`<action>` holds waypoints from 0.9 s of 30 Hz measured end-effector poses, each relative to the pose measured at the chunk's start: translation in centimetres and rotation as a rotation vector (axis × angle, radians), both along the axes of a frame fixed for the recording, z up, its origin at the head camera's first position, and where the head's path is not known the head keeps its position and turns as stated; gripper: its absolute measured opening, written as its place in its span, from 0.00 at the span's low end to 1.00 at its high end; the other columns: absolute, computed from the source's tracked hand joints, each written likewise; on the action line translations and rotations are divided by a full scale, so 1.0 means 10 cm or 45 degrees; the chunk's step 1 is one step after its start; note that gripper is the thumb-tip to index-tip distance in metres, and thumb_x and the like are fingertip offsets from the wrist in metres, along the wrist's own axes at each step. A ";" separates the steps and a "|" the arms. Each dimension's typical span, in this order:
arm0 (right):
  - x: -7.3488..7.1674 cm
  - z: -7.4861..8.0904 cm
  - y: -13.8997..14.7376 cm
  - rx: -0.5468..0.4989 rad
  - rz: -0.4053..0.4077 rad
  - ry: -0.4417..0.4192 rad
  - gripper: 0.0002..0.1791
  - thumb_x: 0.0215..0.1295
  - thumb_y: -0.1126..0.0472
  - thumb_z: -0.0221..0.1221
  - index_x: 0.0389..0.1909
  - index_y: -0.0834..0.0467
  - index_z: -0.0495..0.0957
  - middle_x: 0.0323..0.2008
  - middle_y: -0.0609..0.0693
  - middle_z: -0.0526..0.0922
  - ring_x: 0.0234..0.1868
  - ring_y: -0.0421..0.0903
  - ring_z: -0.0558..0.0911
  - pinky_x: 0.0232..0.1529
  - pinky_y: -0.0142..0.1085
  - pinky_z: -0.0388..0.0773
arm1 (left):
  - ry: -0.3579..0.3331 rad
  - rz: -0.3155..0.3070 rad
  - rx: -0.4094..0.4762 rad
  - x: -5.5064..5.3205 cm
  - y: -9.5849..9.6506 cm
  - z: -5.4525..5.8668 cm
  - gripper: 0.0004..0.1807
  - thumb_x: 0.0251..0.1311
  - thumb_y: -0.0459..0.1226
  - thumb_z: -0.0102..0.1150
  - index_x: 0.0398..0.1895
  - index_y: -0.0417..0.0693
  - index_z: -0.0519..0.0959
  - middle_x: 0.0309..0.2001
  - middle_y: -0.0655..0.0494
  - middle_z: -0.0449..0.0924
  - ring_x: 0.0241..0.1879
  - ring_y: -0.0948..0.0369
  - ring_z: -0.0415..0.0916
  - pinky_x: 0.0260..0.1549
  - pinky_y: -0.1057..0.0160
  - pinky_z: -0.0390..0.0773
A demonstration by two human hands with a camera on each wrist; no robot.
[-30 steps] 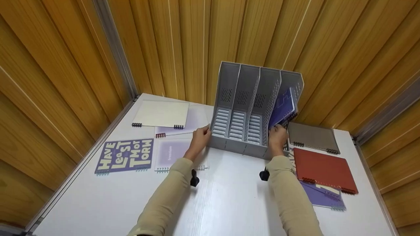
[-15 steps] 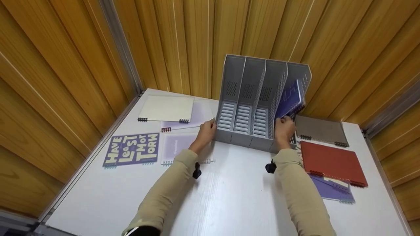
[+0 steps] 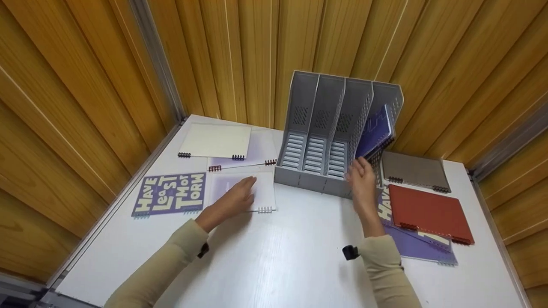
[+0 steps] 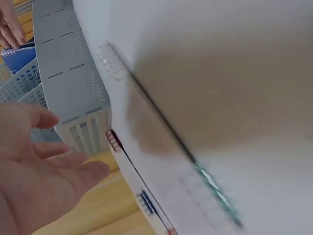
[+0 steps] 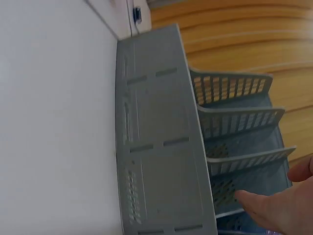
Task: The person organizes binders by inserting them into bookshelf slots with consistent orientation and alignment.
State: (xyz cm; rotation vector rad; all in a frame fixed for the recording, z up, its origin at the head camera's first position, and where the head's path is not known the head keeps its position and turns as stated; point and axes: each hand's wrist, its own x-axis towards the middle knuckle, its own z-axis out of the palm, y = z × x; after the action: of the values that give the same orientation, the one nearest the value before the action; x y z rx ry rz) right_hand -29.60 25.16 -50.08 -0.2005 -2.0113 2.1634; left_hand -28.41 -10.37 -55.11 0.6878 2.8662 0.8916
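A grey four-slot file organizer (image 3: 310,183) stands at the back of the table. In its rightmost slot leans a dark purple spiral notebook (image 3: 376,132). My right hand (image 3: 363,184) is at the organizer's front right corner, fingers loosely bent and holding nothing; in the right wrist view its fingers (image 5: 259,208) overlap the slots. My left hand (image 3: 233,199) is over a pale lavender spiral notebook (image 3: 266,190), covering part of it. The left wrist view shows that hand's fingers (image 4: 73,169) relaxed and spread, with nothing in them.
Left of the organizer lie a cream notebook (image 3: 216,141), another lavender one (image 3: 263,145) partly under it, and a purple lettered notebook (image 3: 169,194). At right are a grey-brown notebook (image 3: 415,169), a red one (image 3: 432,214) and purple ones (image 3: 421,248) partly beneath. Wood-look panels (image 3: 248,51) stand behind.
Both hands have let go of the organizer. The left hand has moved left and toward me, over the lavender notebook; the right has drawn back slightly. The organizer shifted a little earlier and now stands still.
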 end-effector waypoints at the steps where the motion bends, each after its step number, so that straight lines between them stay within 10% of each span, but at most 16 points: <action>1: 0.08 -0.03 -0.08 -0.063 0.043 0.014 0.30 0.80 0.67 0.39 0.78 0.69 0.46 0.76 0.66 0.57 0.74 0.59 0.64 0.71 0.46 0.66 | 0.034 -0.014 -0.065 0.08 -0.10 -0.01 0.29 0.74 0.32 0.49 0.73 0.26 0.60 0.72 0.28 0.61 0.72 0.37 0.59 0.72 0.44 0.58; 6: 0.38 -0.22 -0.46 -0.248 0.208 -0.006 0.26 0.81 0.68 0.38 0.75 0.72 0.52 0.73 0.69 0.61 0.72 0.66 0.65 0.69 0.47 0.69 | 0.135 -0.011 -0.228 0.33 -0.50 -0.10 0.25 0.76 0.33 0.49 0.71 0.27 0.64 0.70 0.26 0.62 0.71 0.33 0.59 0.70 0.40 0.59; 19: 0.69 -0.84 -1.40 -0.372 0.431 -0.430 0.29 0.79 0.65 0.42 0.75 0.73 0.50 0.73 0.75 0.56 0.72 0.68 0.65 0.67 0.52 0.70 | -0.047 0.050 -0.372 0.52 -0.96 -0.34 0.30 0.76 0.40 0.50 0.74 0.30 0.61 0.75 0.29 0.55 0.75 0.35 0.52 0.71 0.40 0.57; 27: 0.66 -0.87 -1.54 -0.403 0.381 -0.438 0.31 0.80 0.63 0.44 0.75 0.73 0.49 0.70 0.76 0.58 0.69 0.68 0.69 0.64 0.51 0.73 | 0.217 -0.026 -0.466 0.47 -0.82 -0.38 0.22 0.74 0.31 0.49 0.66 0.25 0.69 0.64 0.23 0.68 0.64 0.32 0.68 0.60 0.40 0.73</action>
State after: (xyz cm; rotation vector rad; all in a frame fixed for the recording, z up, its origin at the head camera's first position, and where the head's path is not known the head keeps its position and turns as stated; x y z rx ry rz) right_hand -23.01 9.78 -58.81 -0.3566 -1.9523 2.8037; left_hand -23.75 -18.52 -58.93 0.7784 3.0390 0.2995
